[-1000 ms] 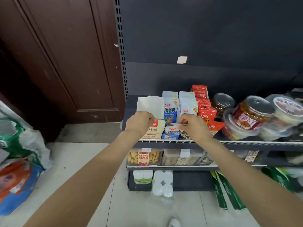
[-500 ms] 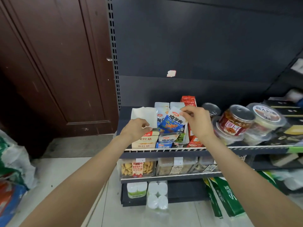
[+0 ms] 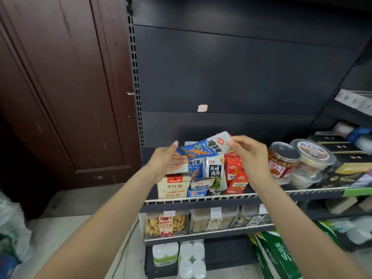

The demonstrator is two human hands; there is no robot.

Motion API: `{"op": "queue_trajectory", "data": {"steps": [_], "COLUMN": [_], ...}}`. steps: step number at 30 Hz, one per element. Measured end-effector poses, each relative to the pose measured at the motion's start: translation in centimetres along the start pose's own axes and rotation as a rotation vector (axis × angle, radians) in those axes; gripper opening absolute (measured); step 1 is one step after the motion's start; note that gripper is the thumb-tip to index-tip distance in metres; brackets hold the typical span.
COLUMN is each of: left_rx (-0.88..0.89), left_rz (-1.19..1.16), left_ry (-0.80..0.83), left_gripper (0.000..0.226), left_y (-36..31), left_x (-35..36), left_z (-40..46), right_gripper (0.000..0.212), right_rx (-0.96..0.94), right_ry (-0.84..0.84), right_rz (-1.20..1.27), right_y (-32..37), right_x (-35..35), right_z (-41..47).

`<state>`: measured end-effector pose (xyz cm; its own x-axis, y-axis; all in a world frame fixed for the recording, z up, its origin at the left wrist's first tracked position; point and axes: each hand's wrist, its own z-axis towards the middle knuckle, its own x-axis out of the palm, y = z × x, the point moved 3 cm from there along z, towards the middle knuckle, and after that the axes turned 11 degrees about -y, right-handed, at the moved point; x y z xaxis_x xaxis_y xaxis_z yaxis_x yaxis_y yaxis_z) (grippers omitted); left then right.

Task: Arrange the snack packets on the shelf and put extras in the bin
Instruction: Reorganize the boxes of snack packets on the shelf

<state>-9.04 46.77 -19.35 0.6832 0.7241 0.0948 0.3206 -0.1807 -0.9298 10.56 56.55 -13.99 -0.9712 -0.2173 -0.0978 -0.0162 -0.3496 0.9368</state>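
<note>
The dark shelf (image 3: 237,196) in front of me fills most of my view, its wire front rail holding back rows of snack boxes, with jars and tubs (image 3: 282,160) crowding its right end. On the left of the shelf stands a cream box (image 3: 174,187), then a blue and white row (image 3: 198,187), a white and black seaweed row (image 3: 214,171) and a red row (image 3: 234,174). I see no bin from here. Above those rows I hold one blue and white snack packet (image 3: 205,147) clear of the shelf, tilted, its white end up to the right. My right hand (image 3: 250,156) pinches that white end between thumb and fingers. My left hand (image 3: 167,160) is open, fingers straight, thumb up by the packet's blue lower end; I cannot tell if it truly touches. The step, as I judge it, is to seat this packet in the matching blue row. To do it well I should steady the loose blue end with my left hand, turn the packet upright with its print facing out, and slide it in behind the others without toppling the front ones over the rail. If that row is full, it goes to the bin.
</note>
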Motion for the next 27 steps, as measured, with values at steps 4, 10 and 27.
{"op": "queue_trajectory", "data": {"steps": [4, 10, 27], "left_rx": [0.07, 0.303, 0.532], "left_rz": [-0.106, -0.023, 0.148], "left_ry": [0.017, 0.038, 0.03], "left_gripper": [0.019, 0.04, 0.05], "left_y": [-0.3, -0.7, -0.5], "left_x": [-0.8, -1.8, -2.6], "left_z": [-0.7, -2.5, -2.8], "right_gripper": [0.014, 0.022, 0.038], "right_rx": [-0.089, 0.28, 0.242], "right_ry": [-0.095, 0.014, 0.068], "right_rz": [-0.251, 0.105, 0.181], "right_y": [-0.6, -2.5, -2.8], "right_x": [-0.6, 0.4, 0.5], "right_z": [-0.3, -1.5, -2.3]}}
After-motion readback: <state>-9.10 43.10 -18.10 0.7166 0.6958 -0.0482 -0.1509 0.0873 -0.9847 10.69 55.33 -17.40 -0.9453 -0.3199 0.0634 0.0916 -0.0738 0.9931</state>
